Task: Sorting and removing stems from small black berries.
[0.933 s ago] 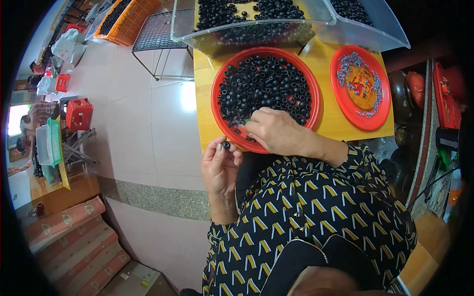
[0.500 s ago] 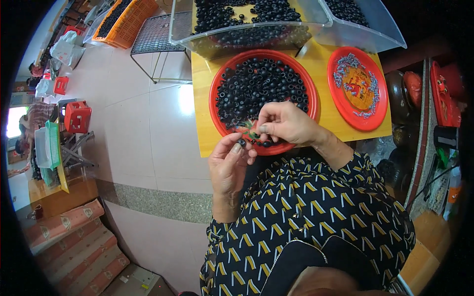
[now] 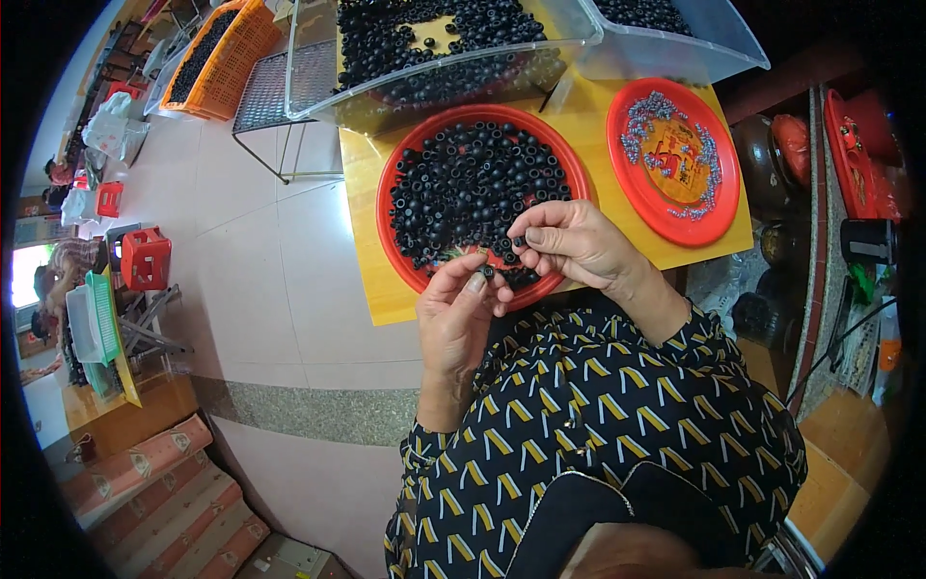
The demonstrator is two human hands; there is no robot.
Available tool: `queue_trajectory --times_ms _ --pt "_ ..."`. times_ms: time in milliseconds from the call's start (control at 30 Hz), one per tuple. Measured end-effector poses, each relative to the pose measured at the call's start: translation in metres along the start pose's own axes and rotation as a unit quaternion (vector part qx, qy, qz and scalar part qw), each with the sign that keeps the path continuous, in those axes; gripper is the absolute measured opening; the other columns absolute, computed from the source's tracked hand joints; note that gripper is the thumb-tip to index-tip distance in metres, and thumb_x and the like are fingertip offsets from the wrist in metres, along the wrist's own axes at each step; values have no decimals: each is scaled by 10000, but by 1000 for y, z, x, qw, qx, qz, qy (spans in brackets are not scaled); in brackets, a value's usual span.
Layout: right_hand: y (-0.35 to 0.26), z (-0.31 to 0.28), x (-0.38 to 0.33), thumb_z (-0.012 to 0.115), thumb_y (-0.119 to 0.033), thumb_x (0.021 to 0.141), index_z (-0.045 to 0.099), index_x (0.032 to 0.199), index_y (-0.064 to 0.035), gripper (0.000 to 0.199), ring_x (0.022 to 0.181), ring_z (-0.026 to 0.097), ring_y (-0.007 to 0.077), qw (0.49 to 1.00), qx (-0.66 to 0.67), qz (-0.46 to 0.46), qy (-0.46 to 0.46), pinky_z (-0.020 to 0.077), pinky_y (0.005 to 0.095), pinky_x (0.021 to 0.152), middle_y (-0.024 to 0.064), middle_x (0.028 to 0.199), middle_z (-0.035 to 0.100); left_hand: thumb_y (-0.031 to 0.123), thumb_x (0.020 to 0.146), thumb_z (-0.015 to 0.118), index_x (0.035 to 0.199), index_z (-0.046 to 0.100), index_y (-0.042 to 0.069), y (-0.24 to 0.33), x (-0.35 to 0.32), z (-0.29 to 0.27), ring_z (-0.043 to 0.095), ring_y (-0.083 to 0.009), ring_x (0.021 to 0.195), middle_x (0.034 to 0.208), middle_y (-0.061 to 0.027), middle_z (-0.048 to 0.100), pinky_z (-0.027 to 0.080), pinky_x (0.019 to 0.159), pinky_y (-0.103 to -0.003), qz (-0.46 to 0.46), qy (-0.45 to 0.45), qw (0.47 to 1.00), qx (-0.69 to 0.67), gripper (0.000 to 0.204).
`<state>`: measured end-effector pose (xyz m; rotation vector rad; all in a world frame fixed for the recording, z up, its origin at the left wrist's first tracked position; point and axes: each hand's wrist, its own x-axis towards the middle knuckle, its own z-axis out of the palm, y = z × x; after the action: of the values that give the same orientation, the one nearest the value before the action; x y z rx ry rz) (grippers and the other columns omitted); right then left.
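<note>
Two bare hands above the near part of a red tray. The left hand (image 3: 453, 323) has thumb and forefinger closed on a black bead (image 3: 488, 273), its hole visible; its other fingers are curled. The right hand (image 3: 584, 249), just beside it, pinches a small black piece (image 3: 519, 241) between thumb and fingertips. Both held pieces lie over the tray's near side.

Containers: the round red tray (image 3: 384, 183) carries a crowded layer of loose black beads (image 3: 463, 179), thinner toward the hands. To its right, a red oval plate (image 3: 730, 198) bears small bluish-grey bits (image 3: 712, 154) around its patterned centre. Behind stand two clear bins (image 3: 521, 66), both holding black pieces.

Edges: a strip of yellow tabletop (image 3: 590, 125) separates tray and plate; the table's left edge runs near the tray, with pale tiled floor (image 3: 251, 251) beyond. The bins' front walls bound the tray's far side.
</note>
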<state>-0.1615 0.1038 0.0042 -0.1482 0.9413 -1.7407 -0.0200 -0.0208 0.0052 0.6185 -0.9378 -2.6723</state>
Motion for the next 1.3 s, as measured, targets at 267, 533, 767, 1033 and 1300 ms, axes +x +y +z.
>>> queue_trajectory --times_ms 267,533,767,1033,1300 --pt "-9 22 -14 521 -36 837 548 940 18 120 626 561 76 991 -129 -41 -4 469 175 549 54 752 583 27 833 534 1076 512 -18 -5 -1 2 586 -189 732 882 -124 589 474 594 -255 37 -23 999 29 248" --pt "-3 38 -19 503 -39 857 524 937 20 102 696 556 77 972 -221 -74 7 470 193 579 39 791 557 50 826 559 1054 510 -40 -9 -3 1 589 -164 740 877 -106 593 496 645 -260 79 -20 994 74 250" --pt "1 40 -18 487 -14 856 531 933 6 91 706 542 69 972 -228 -55 6 457 192 584 25 801 551 28 826 550 1040 519 -49 -7 -4 4 589 -159 758 897 -102 593 505 679 -269 97 -26 992 82 230" --pt "0 43 -20 504 -3 843 539 921 6 85 680 528 60 967 -242 -72 10 453 186 571 22 794 544 4 809 567 1038 534 -50 -11 -4 0 577 -134 807 929 -85 589 486 732 -249 110 -6 986 126 237" --pt "1 38 -19 518 -9 838 543 907 8 75 642 526 58 962 -263 -79 -4 456 187 555 21 771 542 0 802 572 1005 557 -48 -12 -5 3 553 -114 814 912 -55 578 447 751 -219 170 4 954 248 209"
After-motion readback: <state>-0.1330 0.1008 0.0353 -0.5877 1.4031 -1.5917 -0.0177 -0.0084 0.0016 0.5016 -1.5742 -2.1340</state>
